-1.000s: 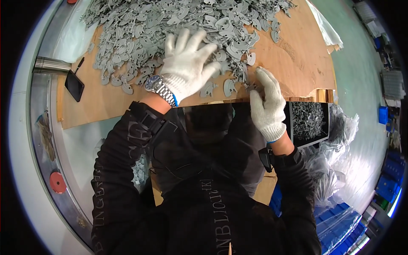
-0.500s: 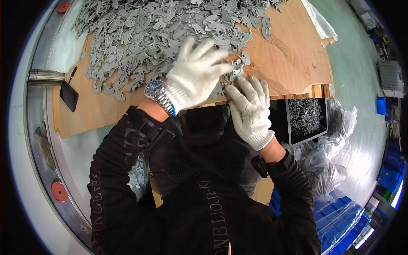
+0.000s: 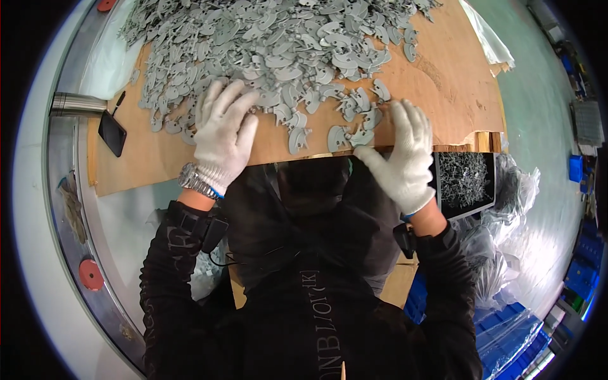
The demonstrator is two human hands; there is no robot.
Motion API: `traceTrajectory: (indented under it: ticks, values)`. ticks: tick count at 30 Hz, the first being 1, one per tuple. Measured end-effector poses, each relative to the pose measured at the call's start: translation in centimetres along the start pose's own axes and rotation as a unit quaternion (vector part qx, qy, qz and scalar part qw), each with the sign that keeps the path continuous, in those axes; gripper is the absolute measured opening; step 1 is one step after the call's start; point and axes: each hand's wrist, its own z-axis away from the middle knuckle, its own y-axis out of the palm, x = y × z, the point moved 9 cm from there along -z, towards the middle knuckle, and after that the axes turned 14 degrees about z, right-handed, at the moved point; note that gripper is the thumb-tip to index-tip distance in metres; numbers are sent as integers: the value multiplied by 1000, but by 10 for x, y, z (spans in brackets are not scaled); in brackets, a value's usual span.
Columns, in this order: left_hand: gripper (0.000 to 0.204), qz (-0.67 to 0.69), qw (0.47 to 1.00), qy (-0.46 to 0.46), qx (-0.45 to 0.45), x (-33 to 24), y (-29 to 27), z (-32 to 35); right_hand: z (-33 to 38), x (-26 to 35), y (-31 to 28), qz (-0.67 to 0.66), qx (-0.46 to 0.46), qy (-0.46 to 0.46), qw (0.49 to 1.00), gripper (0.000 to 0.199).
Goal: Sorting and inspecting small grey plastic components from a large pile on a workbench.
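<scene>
A large heap of small grey curved parts (image 3: 278,44) covers the far side of a wooden board (image 3: 443,88). My left hand (image 3: 225,133), in a white knitted glove, rests at the heap's near left edge, fingers stretched over the parts. My right hand (image 3: 405,155), gloved alike, lies at the board's front edge with thumb and fingers apart. Between the hands, several loose grey parts (image 3: 345,136) lie near that edge, some close to my right thumb. No part shows in either hand.
A black phone-like device (image 3: 113,133) lies at the board's left. Below the board's right end stands a black bin (image 3: 465,180) of small metal-looking pieces, beside clear plastic bags (image 3: 506,221). Blue crates (image 3: 510,335) are at lower right.
My left hand has moved left, away from the right hand, to the heap's near left edge. My right hand has shifted slightly right and its fingers have spread from the loose parts.
</scene>
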Motion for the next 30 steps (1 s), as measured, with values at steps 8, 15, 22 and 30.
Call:
traceTrajectory:
  ticks: [8, 15, 22, 30]
  values:
    - [34, -15, 993, 44, 105, -45, 41, -33, -37, 3, 18, 89, 122, 1, 989, 102]
    - [39, 51, 993, 99, 42, -31, 33, -17, -19, 53, 29, 62, 130, -79, 986, 83]
    - [46, 52, 998, 28, 23, -30, 31, -17, 13, 72, 21, 14, 159, -79, 984, 78]
    - [46, 28, 993, 58, 99, -51, 48, -20, 36, 83, 2, -72, 125, -101, 984, 63]
